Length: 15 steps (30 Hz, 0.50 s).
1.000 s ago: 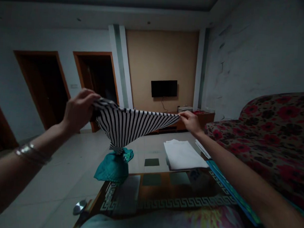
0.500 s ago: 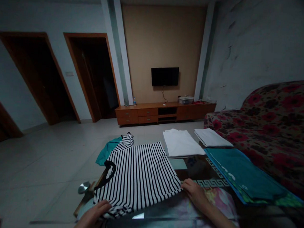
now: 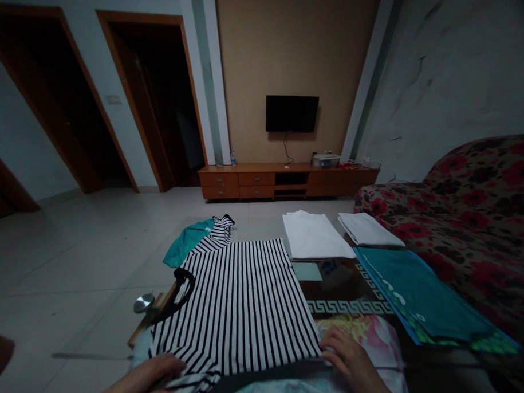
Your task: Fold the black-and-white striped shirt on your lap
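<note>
A black-and-white striped shirt (image 3: 249, 305) lies spread over the glass table (image 3: 327, 285), its dark neckline facing left. My left hand (image 3: 155, 373) is at the near left sleeve, fingers closed on the cloth. My right hand (image 3: 346, 351) pinches the shirt's near right corner. Past the shirt's far left sleeve lies a teal cloth (image 3: 187, 242). Pale, flower-patterned fabric (image 3: 369, 338) lies under and beside my right hand.
Two folded white cloths (image 3: 316, 235) (image 3: 368, 229) lie at the table's far side. A folded teal garment (image 3: 422, 294) is on the right, near a flowered sofa (image 3: 463, 209). A round metal piece (image 3: 143, 302) is at the table's left edge.
The view has tilted down and come closer. The shirt's near edge lies nearer and flatter, with both hands still at its near corners. More pale fabric shows below it.
</note>
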Each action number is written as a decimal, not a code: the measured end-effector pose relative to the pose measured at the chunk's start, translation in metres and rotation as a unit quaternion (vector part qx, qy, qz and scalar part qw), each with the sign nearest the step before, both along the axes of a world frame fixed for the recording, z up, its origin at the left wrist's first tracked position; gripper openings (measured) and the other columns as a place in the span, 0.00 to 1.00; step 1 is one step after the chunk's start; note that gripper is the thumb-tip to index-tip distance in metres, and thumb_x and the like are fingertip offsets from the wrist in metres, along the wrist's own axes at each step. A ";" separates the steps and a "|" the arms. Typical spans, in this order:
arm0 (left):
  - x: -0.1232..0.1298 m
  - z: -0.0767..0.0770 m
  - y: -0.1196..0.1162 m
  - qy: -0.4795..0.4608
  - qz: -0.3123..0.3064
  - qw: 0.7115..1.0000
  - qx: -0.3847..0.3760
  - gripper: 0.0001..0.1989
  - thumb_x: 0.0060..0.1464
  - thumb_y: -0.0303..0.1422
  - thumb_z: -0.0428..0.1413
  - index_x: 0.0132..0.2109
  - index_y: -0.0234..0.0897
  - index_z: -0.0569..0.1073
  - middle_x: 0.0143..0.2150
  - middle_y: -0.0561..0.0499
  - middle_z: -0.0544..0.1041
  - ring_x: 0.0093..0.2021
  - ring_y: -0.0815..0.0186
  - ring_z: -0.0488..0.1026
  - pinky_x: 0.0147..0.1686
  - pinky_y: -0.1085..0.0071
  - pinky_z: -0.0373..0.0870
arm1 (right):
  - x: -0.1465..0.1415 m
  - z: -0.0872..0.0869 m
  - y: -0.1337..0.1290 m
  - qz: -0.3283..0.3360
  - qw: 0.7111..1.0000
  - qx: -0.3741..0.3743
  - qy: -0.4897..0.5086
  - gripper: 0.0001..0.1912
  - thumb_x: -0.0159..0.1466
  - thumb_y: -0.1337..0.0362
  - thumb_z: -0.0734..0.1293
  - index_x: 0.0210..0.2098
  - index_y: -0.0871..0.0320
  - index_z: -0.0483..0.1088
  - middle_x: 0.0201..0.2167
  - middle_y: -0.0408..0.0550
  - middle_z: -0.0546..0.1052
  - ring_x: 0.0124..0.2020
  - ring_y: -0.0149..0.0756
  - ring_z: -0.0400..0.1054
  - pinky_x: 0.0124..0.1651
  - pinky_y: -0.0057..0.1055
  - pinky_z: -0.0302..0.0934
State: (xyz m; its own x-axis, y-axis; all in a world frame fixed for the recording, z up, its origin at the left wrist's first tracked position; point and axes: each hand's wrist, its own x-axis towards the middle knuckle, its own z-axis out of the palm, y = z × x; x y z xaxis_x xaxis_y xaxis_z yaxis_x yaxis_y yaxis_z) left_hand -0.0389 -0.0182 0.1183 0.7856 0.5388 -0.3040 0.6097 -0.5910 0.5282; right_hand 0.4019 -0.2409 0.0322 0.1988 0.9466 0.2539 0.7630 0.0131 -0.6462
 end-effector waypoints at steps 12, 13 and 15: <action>0.181 -0.063 0.165 0.003 0.114 0.936 0.333 0.23 0.63 0.36 0.41 0.62 0.37 0.63 0.67 0.42 0.55 0.68 0.55 0.50 0.60 0.47 0.54 | -0.026 0.014 0.273 -0.051 0.990 -0.024 -0.132 0.17 0.64 0.65 0.60 0.50 0.61 0.71 0.58 0.59 0.67 0.61 0.47 0.57 0.61 0.41 0.50; 0.191 -0.071 0.175 0.010 0.123 0.929 0.349 0.23 0.63 0.37 0.40 0.63 0.38 0.62 0.68 0.43 0.55 0.68 0.55 0.49 0.60 0.46 0.53 | -0.033 0.005 0.295 -0.057 0.989 -0.019 -0.139 0.18 0.64 0.63 0.61 0.52 0.60 0.70 0.60 0.58 0.65 0.62 0.48 0.55 0.62 0.41 0.49; 0.200 -0.087 0.192 0.025 0.138 0.915 0.378 0.24 0.63 0.39 0.40 0.63 0.38 0.62 0.68 0.43 0.55 0.68 0.55 0.49 0.60 0.46 0.53 | -0.038 -0.016 0.326 -0.062 0.987 -0.008 -0.151 0.20 0.65 0.60 0.61 0.54 0.59 0.68 0.61 0.57 0.63 0.64 0.46 0.52 0.63 0.42 0.47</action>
